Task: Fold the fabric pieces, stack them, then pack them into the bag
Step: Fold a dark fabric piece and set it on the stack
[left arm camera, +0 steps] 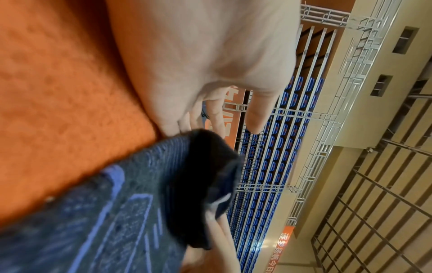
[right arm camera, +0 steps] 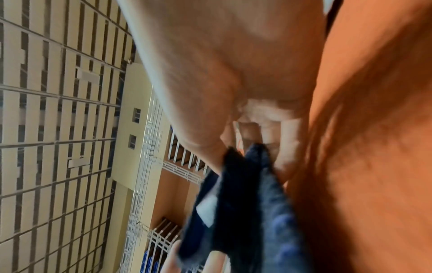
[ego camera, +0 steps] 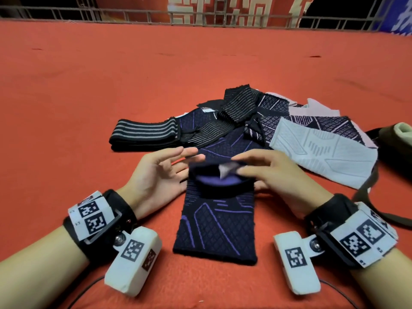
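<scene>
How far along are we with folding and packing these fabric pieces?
Early. Only the striped black piece looks folded, lying at the pile's left. In hand: the right hand pinches the far edge of the navy piece, mid-fold; the left hand is open beside it. Left: the loose pile, including the white piece, stacking, and packing into the bag on the right.

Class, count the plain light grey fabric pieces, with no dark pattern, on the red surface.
1 clearly: the light grey piece at the pile's right edge, beyond the right hand. Pale pinkish fabric peeks out behind it; others may lie hidden under the pile.
</scene>
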